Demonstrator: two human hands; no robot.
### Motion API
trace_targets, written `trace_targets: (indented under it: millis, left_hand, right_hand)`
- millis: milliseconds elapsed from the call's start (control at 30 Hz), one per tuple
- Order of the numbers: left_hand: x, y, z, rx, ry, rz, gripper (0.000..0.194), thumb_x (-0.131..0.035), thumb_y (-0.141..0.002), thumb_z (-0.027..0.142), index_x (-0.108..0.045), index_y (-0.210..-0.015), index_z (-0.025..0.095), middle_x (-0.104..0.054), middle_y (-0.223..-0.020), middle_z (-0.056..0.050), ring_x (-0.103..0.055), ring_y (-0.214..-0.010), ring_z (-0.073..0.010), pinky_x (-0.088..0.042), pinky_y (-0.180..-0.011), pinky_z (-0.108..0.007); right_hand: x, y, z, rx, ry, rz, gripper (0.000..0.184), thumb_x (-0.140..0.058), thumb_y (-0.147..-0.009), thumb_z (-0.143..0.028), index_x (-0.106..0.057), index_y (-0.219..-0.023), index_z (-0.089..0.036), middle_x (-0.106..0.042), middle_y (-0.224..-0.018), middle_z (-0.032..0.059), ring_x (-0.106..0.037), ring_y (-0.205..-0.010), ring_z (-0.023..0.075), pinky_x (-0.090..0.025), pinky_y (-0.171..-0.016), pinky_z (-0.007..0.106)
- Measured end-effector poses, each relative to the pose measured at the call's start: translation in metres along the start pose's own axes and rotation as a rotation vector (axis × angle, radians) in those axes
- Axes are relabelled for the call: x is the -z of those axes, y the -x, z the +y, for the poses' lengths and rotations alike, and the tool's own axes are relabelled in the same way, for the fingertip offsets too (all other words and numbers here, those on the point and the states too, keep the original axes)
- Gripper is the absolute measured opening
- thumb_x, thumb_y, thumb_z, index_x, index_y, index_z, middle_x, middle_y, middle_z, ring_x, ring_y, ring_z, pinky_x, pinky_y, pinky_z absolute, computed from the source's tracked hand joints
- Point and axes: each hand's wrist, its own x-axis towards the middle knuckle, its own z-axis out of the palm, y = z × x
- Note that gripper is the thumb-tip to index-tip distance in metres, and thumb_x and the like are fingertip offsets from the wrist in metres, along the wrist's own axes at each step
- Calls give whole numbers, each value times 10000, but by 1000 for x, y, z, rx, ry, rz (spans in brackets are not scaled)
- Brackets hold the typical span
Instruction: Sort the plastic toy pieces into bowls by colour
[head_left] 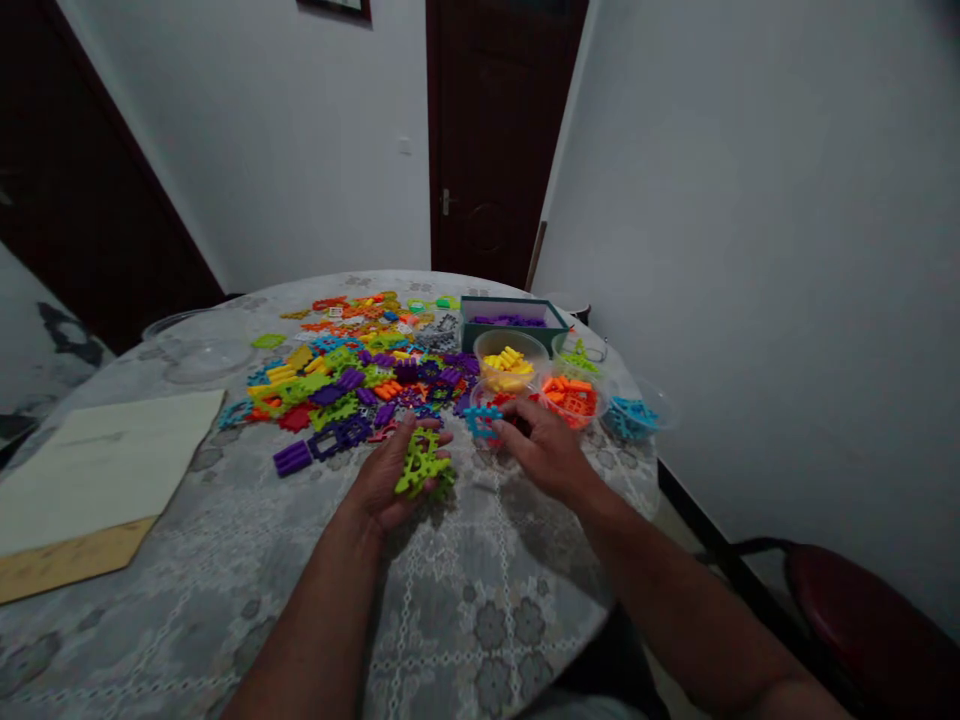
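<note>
My left hand [390,480] is palm up, its fingers curled around several lime-green plastic building pieces [421,465]. Between the thumb and fingers of my right hand [544,445] is a flat blue toothed building piece [482,421]. That hand is just in front of a clear tub of red pieces [487,395], which it partly covers. Left of my hands spreads a loose pile of mixed-colour building pieces [352,385]. Around my right hand stand clear tubs with yellow pieces [508,368], orange pieces [570,398], blue pieces [632,416] and green pieces [579,357].
A dark green box [555,325] with purple pieces stands behind the tubs. At the left lie a board with pale paper [105,460] and clear plastic lids [206,358]. The round table carries a patterned grey cloth [247,560]. A dark red chair [862,610] is at the lower right.
</note>
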Motion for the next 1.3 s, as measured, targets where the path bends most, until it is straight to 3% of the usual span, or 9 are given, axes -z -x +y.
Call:
trace_targets:
  millis: [267,433,500,600,667,800,967,1133,1300]
  left_hand:
    - [-4,2,0,29,1,-19,511,-612,-1000,588,-657,-1226,132,-774,-1084,-185,-759,-688,-213,-529,-386,-238]
    - [-7,6,-1,34,-3,-45,572,-545,-1014,633,-657,-1252,125,-776,-1066,-205,-740,-675,-205,-504,-377,-230]
    - [-6,5,-2,39,-2,-58,598,-543,-1006,654,-654,-1268,127,-776,-1062,-206,-740,-682,-206,-504,-387,-227]
    - [-2,3,-4,41,-4,-80,652,-549,-983,695,-641,-1304,135,-777,-1048,-202,-743,-690,-213,-496,-389,-224]
    - [-1,1,-5,45,-19,-105,679,-540,-981,707,-625,-1345,139,-778,-1054,-201,-745,-693,-216,-501,-391,-226]
    - [0,3,-7,65,-54,-152,707,-568,-970,703,-594,-1402,143,-779,-1043,-201,-754,-716,-230,-516,-399,-233]
    - [-1,6,-10,36,-93,-191,631,-641,-940,687,-687,-1244,136,-748,-822,-117,-708,-603,-198,-490,-383,-218]
    - [0,5,-12,38,-141,-195,557,-692,-921,660,-722,-1110,137,-725,-768,-88,-681,-568,-180,-491,-380,-222]
    - [-3,9,-10,79,-131,-216,525,-710,-933,611,-705,-1214,168,-743,-889,-105,-733,-667,-203,-493,-392,-217]
  right_hand:
    - [115,5,73,-80,473,571,401,-582,-937,-382,-698,-1280,-209,-748,-979,86,-680,-855,259,-523,-838,401]
    - [149,6,129,-85,802,659,417,-550,-885,-316,-720,-1228,-151,-747,-1019,173,-682,-975,353,-510,-954,547]
    - [142,5,131,1,864,698,424,-552,-882,-286,-713,-1246,-140,-719,-1169,223,-650,-1146,399,-456,-1055,620]
    - [111,7,100,180,771,678,374,-553,-935,-275,-707,-1256,-159,-673,-1321,224,-593,-1305,390,-409,-1152,626]
    - [79,10,65,284,600,542,322,-538,-988,-283,-706,-1242,-179,-705,-1287,182,-634,-1261,344,-469,-1126,572]
    - [13,13,-1,327,287,111,256,-554,-1032,-262,-702,-1236,-216,-748,-1224,114,-712,-1075,248,-589,-914,395]
    - [-39,5,-26,317,219,-154,294,-593,-1029,-209,-687,-1307,-228,-754,-1134,94,-716,-953,223,-571,-871,376]
    - [-55,-4,-17,244,136,-181,203,-627,-995,-155,-717,-1163,-224,-766,-1108,64,-711,-993,207,-544,-894,348]
    - [-54,-4,-13,168,121,-1,76,-612,-981,-175,-684,-986,-200,-714,-939,47,-659,-845,190,-502,-779,311]
